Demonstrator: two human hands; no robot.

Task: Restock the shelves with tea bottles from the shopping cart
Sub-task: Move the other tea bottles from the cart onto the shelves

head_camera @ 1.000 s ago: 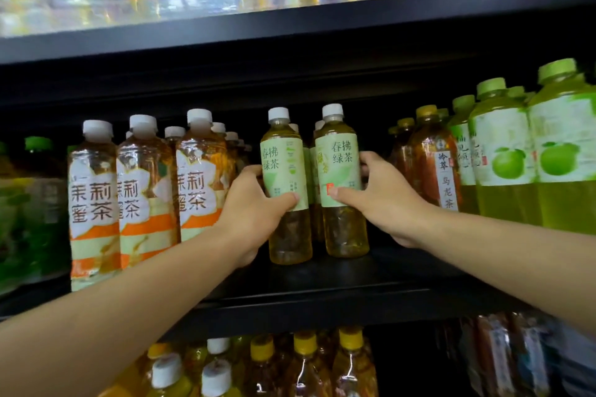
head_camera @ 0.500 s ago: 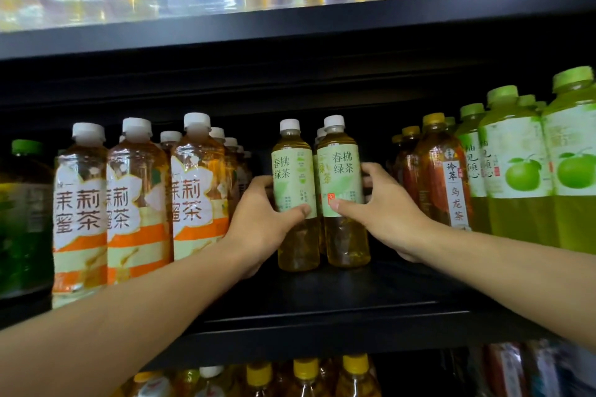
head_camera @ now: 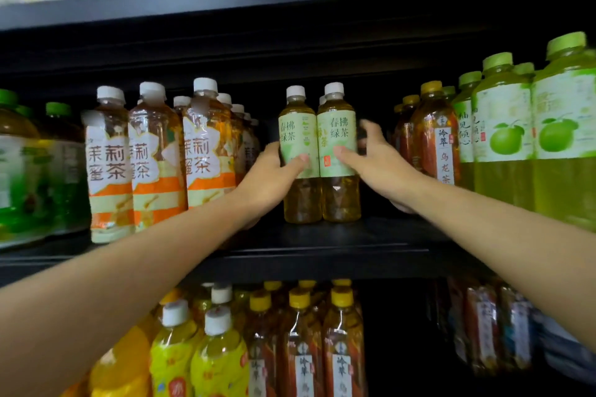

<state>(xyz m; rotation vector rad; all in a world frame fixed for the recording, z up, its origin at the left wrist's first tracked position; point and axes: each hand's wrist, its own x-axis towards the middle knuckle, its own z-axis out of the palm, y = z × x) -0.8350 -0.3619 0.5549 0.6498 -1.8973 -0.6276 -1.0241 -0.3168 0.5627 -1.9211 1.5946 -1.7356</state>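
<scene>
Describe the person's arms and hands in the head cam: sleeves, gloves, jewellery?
Both forearms are bare as far as the frame shows; no sleeve edge is visible. The left hand and right hand wear no gloves. No watch, bracelet or ring shows on the visible parts. The right hand is slightly motion-blurred, so small details on its fingers cannot be ruled out.

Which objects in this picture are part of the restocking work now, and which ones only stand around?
Part of the job:
left hand, gripping the left green tea bottle
right hand, gripping the right green tea bottle
middle shelf

Only standing around:
jasmine honey tea bottles
oolong tea bottles
green-capped pomelo drink bottles
yellow-capped bottles below
</scene>
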